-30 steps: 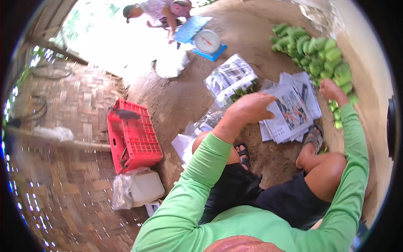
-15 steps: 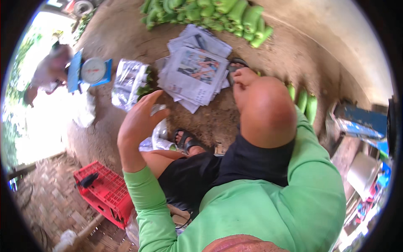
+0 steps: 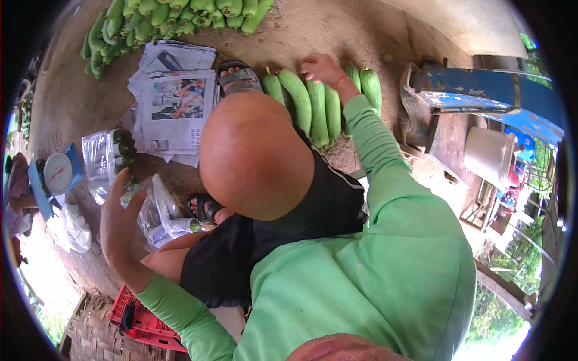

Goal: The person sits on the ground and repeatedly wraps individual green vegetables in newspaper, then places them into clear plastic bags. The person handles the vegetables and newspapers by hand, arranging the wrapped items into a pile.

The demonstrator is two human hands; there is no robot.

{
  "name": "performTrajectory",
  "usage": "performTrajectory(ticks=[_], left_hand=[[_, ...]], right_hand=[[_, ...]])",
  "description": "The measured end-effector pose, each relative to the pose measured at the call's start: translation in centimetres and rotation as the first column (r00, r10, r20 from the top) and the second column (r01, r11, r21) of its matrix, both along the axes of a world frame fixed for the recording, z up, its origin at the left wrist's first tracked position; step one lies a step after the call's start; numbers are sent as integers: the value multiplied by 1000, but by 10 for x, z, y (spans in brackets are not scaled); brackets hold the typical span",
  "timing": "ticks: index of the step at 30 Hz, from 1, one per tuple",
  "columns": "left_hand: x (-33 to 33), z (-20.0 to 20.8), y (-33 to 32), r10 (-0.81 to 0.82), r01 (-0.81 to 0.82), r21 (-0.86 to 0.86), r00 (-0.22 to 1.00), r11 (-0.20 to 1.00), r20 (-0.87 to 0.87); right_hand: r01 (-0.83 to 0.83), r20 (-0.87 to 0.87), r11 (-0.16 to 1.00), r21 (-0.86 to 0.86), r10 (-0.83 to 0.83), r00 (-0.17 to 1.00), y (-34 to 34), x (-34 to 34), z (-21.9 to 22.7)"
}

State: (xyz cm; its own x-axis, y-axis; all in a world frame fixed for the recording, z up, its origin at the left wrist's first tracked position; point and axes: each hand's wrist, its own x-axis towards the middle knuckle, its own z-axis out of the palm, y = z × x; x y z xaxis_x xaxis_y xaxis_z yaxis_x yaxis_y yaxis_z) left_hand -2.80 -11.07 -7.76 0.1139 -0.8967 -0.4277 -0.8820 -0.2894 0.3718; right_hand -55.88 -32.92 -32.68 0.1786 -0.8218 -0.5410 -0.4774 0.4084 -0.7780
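My right hand (image 3: 325, 70) reaches past the raised knee to a row of long green gourds (image 3: 317, 114) lying side by side on the ground. Its fingers are slightly bent and apart above the gourds' far ends; whether they touch one I cannot tell. On the other side my left hand (image 3: 118, 225) is held in the air, thumb and fingers spread, with nothing in it. Below and beside it lie a clear plastic bag (image 3: 158, 201) and a wrapped bundle of green gourds (image 3: 101, 162). A stack of newspaper sheets (image 3: 174, 129) lies between the feet and that bundle.
A large pile of gourds (image 3: 174, 18) lies at the far side. At left stand a blue dial scale (image 3: 58, 173) and a white plastic bag (image 3: 71, 225), with a person beyond. A red crate (image 3: 147, 325) sits at lower left; a blue wooden bench (image 3: 475, 90) stands at right.
My right hand has left the knee area and moved right, over the row of gourds. The view has swung right, bringing the whole row into sight. My left hand stays raised and spread.
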Motion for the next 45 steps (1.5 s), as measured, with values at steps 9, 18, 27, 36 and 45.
performTrajectory(ticks=[9, 18, 27, 36, 45], left_hand=[[-1, -11, -4, -55, 55, 4, 998, 998, -18], [-7, -12, -12, -33, 34, 31, 999, 999, -23], [-10, -6, -4, -20, 20, -4, 998, 1000, -63], [-18, -7, -2, -79, 63, -162, 992, 985, -94], [-55, -32, -65, -84, -41, -458, 965, 888, -248]], right_hand=[[106, -401, 966, 236, -2, 916, 51, -136, -32], [141, -377, 921, 364, 7, 926, 94, -94, -60], [171, -440, 947, 272, -35, 897, 98, -94, -58], [76, -515, 997, 4, -63, 855, 65, -97, 17], [-251, -197, 767, -590, 165, 967, -43, 63, 147]])
